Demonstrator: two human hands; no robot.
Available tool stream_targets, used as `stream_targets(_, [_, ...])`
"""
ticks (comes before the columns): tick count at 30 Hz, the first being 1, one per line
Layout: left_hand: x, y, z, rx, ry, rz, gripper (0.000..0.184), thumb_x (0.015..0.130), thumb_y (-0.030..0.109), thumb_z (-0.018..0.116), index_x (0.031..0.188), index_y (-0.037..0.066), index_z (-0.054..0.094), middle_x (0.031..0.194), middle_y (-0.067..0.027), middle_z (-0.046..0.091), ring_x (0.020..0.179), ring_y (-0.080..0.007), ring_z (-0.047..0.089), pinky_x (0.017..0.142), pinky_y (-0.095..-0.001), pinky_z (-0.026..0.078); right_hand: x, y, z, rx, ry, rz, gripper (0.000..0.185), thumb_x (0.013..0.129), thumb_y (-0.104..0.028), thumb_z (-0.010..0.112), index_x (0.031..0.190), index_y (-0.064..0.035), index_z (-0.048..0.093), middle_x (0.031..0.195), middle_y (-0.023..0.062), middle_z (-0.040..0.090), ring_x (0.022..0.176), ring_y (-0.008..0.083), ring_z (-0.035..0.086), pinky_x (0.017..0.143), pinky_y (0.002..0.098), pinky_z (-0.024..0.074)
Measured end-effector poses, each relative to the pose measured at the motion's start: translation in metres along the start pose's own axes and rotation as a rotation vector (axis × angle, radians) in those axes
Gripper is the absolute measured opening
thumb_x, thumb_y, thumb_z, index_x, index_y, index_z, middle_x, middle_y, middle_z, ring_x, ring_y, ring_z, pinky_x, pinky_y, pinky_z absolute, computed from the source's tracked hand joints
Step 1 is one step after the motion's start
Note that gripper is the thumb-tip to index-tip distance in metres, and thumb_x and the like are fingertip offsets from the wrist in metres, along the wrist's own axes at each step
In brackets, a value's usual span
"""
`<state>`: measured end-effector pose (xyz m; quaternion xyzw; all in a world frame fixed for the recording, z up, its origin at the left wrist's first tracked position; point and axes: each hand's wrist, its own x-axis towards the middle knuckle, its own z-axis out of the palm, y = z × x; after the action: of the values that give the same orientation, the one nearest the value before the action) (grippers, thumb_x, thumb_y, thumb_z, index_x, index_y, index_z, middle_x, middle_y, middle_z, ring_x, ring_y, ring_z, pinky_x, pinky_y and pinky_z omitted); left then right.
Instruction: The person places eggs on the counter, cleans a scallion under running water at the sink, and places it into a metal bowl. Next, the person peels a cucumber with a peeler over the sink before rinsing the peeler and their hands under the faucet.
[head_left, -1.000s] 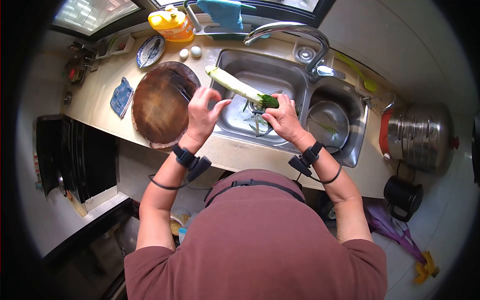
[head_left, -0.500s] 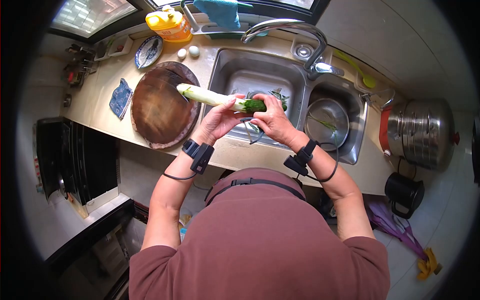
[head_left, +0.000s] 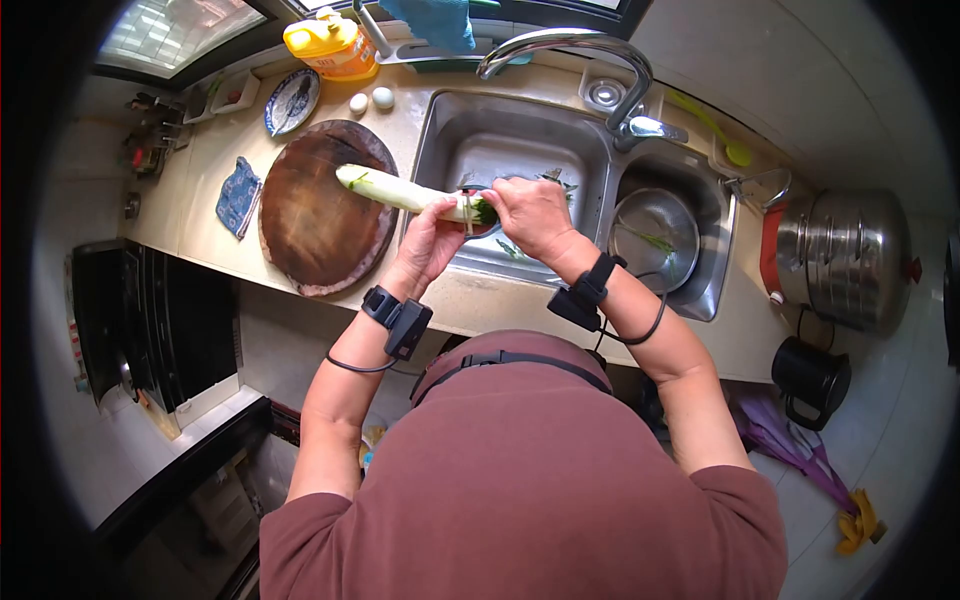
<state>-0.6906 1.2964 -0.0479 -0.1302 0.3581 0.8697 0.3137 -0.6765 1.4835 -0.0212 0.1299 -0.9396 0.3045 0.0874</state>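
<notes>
A long, mostly peeled pale green vegetable (head_left: 385, 187) lies slantwise, its far tip over the round wooden board and its dark green end over the sink's front edge. Wrapped around its underside near the green end is my left hand (head_left: 428, 245). My right hand (head_left: 535, 215) is closed at the green end, on a dark-rimmed peeler (head_left: 468, 212) whose blade crosses the vegetable. The right fingers partly hide the peeler's handle. Green peelings (head_left: 510, 248) lie in the large sink basin.
The round wooden board (head_left: 315, 225) is left of the sink (head_left: 435, 125). Behind stand a yellow jug (head_left: 340, 50), a patterned plate (head_left: 292, 102) and two eggs (head_left: 382, 98). A faucet (head_left: 635, 95) arches over the basins; a strainer (head_left: 655, 235) sits in the right one.
My left hand has taken hold of the vegetable, which has moved left over the board. My right hand has shifted left and turned, bringing the peeler across the vegetable near its green end.
</notes>
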Motion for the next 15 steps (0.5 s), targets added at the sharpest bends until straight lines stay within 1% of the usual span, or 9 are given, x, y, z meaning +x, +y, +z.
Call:
stream_targets(1, [0.001, 0.0, -0.002, 0.002, -0.021, 0.008, 0.041, 0.087, 0.018, 0.055, 0.118, -0.007, 0.051, 0.119, -0.019, 0.055, 0.11, -0.0311, 0.055, 0.097, -0.0495, 0.045, 0.002, -0.004, -0.001, -0.037, -0.005, -0.006, 0.027, 0.091, -0.029, 0.052, 0.074, -0.0084, 0.058, 0.067, 0.013, 0.06, 0.063, 0.0345, 0.06, 0.057, 0.0427, 0.0468])
stream_targets(2, [0.0, 0.001, -0.004, 0.044, -0.039, 0.023, 0.05, 0.086, 0.023, 0.056, 0.123, -0.009, 0.048, 0.123, -0.0204, 0.054, 0.113, -0.0296, 0.054, 0.103, -0.045, 0.041, 0.003, -0.005, -0.002, -0.076, -0.009, -0.012, 0.027, 0.091, -0.029, 0.052, 0.074, -0.0087, 0.059, 0.067, 0.013, 0.06, 0.063, 0.0342, 0.06, 0.057, 0.0424, 0.0471])
stream_targets(5, [-0.01, 0.013, 0.003, 0.044, 0.031, 0.078, 0.054, 0.084, 0.022, 0.056, 0.127, -0.011, 0.045, 0.122, -0.0214, 0.055, 0.113, -0.0306, 0.054, 0.104, -0.0444, 0.04, 0.0, 0.024, 0.003, -0.034, -0.02, 0.014, 0.027, 0.091, -0.03, 0.052, 0.074, -0.0095, 0.059, 0.068, 0.0124, 0.062, 0.065, 0.0329, 0.061, 0.056, 0.0424, 0.047])
stream_targets(6, [-0.012, 0.019, 0.001, 0.037, -0.004, 0.074, 0.058, 0.083, 0.021, 0.056, 0.129, -0.012, 0.043, 0.126, -0.0236, 0.052, 0.115, -0.0319, 0.053, 0.105, -0.0443, 0.039, -0.003, 0.04, 0.005, -0.022, -0.027, 0.052, 0.028, 0.091, -0.03, 0.052, 0.073, -0.01, 0.06, 0.068, 0.0118, 0.062, 0.066, 0.0319, 0.062, 0.057, 0.0425, 0.0471])
stream_targets(7, [-0.013, 0.025, -0.002, 0.083, -0.014, 0.072, 0.06, 0.082, 0.021, 0.057, 0.13, -0.012, 0.041, 0.13, -0.0256, 0.048, 0.119, -0.0325, 0.05, 0.106, -0.0448, 0.037, -0.005, 0.053, 0.002, -0.089, -0.01, 0.059, 0.033, 0.091, -0.033, 0.05, 0.071, -0.0105, 0.063, 0.067, 0.0125, 0.064, 0.064, 0.0298, 0.064, 0.056, 0.0402, 0.0492])
stream_targets(8, [-0.016, 0.031, -0.004, 0.1, -0.033, 0.072, 0.06, 0.083, 0.021, 0.057, 0.131, -0.011, 0.04, 0.132, -0.0266, 0.046, 0.121, -0.033, 0.048, 0.107, -0.0449, 0.037, -0.007, 0.059, 0.007, -0.152, -0.058, 0.101, 0.033, 0.092, -0.034, 0.049, 0.074, -0.0109, 0.065, 0.069, 0.0124, 0.064, 0.067, 0.0301, 0.065, 0.059, 0.0413, 0.05])
stream_targets(9, [-0.019, 0.037, -0.005, 0.118, -0.053, 0.071, 0.061, 0.083, 0.021, 0.057, 0.131, -0.011, 0.039, 0.133, -0.0277, 0.045, 0.122, -0.0335, 0.047, 0.107, -0.0451, 0.036, -0.021, 0.094, 0.013, -0.194, -0.198, 0.175, 0.034, 0.092, -0.036, 0.048, 0.077, -0.0112, 0.066, 0.07, 0.0135, 0.065, 0.07, 0.0321, 0.064, 0.064, 0.0433, 0.0502])
stream_targets(11, [-0.024, 0.05, -0.001, 0.055, -0.109, 0.056, 0.062, 0.082, 0.02, 0.058, 0.133, -0.008, 0.038, 0.134, -0.0291, 0.043, 0.124, -0.0348, 0.044, 0.108, -0.0467, 0.035, -0.039, 0.127, 0.028, -0.233, -0.278, 0.242, 0.036, 0.093, -0.038, 0.047, 0.078, -0.0111, 0.066, 0.071, 0.0148, 0.065, 0.072, 0.0344, 0.064, 0.067, 0.0448, 0.0499])
stream_targets(15, [-0.032, 0.058, 0.011, 0.062, -0.123, 0.046, 0.065, 0.081, 0.017, 0.06, 0.137, -0.002, 0.034, 0.136, -0.0315, 0.038, 0.127, -0.0371, 0.042, 0.109, -0.0503, 0.032, -0.048, 0.135, 0.021, -0.206, -0.142, 0.406, 0.038, 0.094, -0.039, 0.044, 0.08, -0.0099, 0.065, 0.072, 0.0179, 0.063, 0.071, 0.0385, 0.061, 0.063, 0.0474, 0.048])
